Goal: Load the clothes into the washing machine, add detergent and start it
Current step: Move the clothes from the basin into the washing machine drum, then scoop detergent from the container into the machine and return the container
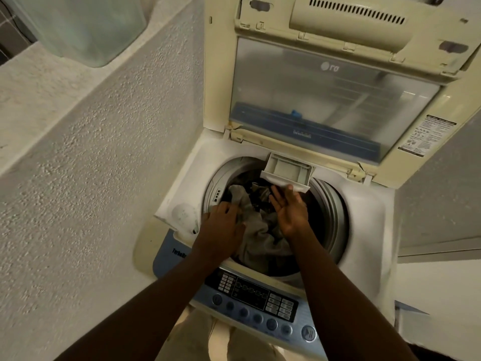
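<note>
Top-loading washing machine [364, 209], lid raised. The clothes [257, 230], grey and dark, lie in the drum beneath both hands. Left hand [222, 225], palm down, fingers loosely spread, rests on the grey fabric; right hand [291, 209], open and palm up, sits just under the pulled-out detergent drawer [286, 173]. Good practice, by judgement: press the load down evenly, clear of the rim, before dosing the drawer. Control panel [257, 298] lies nearer the wrists.

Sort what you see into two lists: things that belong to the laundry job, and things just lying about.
Belongs to the job: washing machine, clothes in the drum, open detergent drawer, control panel, raised lid.

Just lying about: translucent plastic container on the ledge.
</note>
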